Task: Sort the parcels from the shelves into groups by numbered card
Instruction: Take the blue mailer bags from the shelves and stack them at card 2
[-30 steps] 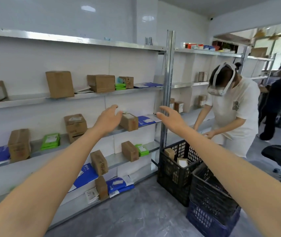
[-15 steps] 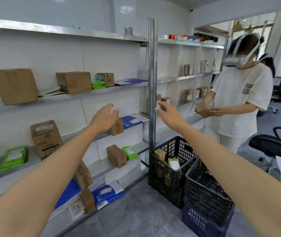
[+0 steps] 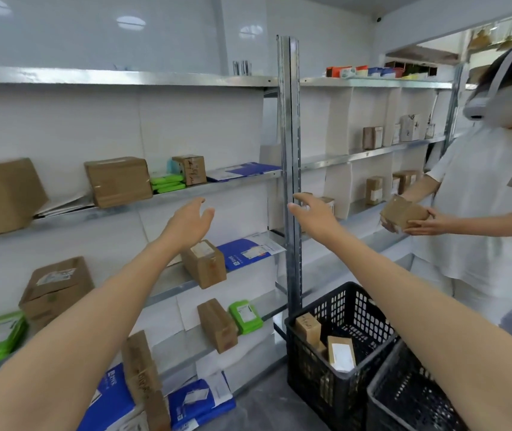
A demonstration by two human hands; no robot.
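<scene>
Both my arms reach toward the metal shelves (image 3: 186,191). My left hand (image 3: 191,223) hovers with relaxed fingers just above a small brown parcel (image 3: 204,264) on the middle shelf, not touching it. My right hand (image 3: 314,213) is spread in the air in front of the shelf upright (image 3: 290,150), holding nothing. Brown boxes (image 3: 119,181), green packets (image 3: 167,183) and blue mail bags (image 3: 248,251) lie along the shelves. No numbered card shows.
A black crate (image 3: 338,340) with two small parcels stands on the floor right of the shelf, beside more crates (image 3: 404,396). A person in a white shirt (image 3: 485,219) stands at the right holding a brown parcel (image 3: 402,217).
The view has swung right and closer to the shelves. Both my hands stayed raised and empty. The person at the right straightened up and now holds a parcel.
</scene>
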